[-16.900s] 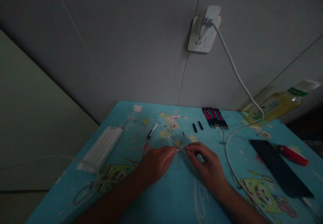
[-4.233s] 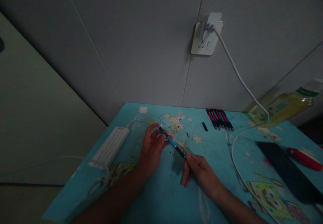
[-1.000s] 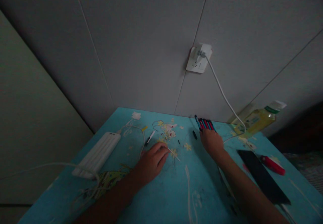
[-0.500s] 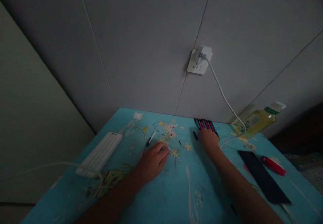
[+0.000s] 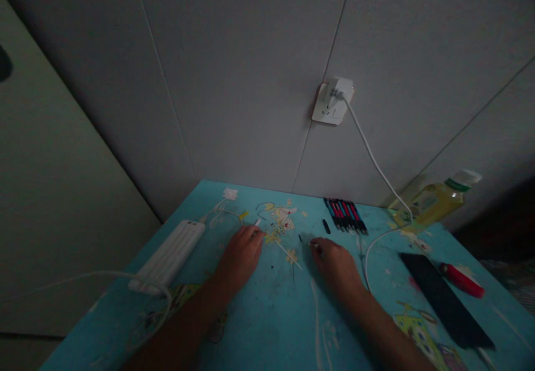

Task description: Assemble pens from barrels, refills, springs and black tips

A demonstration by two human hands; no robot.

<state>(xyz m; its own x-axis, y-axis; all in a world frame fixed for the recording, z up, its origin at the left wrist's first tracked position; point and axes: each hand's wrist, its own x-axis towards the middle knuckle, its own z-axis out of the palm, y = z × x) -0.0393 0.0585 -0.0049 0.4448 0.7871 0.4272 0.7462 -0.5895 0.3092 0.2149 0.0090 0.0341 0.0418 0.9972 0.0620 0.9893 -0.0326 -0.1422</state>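
Observation:
My left hand lies over a black-and-white pen, its fingers closed around it. Only the pen's white end shows beyond the fingers. Just right of that hand a thin white stick, like a pen refill, lies on the blue table. My right hand is low over the table with curled fingers, thumb and forefinger together; what they hold, if anything, I cannot make out. Left of its fingertips is a tiny dark piece. Beyond it lies a black pen cap.
Several red, blue and black pens lie in a row by the wall. A white power strip is at the left. On the right are a bottle of yellow liquid, a black flat object, a red object and a white cable.
My right hand has come back from the row of pens towards the middle, uncovering them. My left hand has moved away from the white stick and onto the black-and-white pen.

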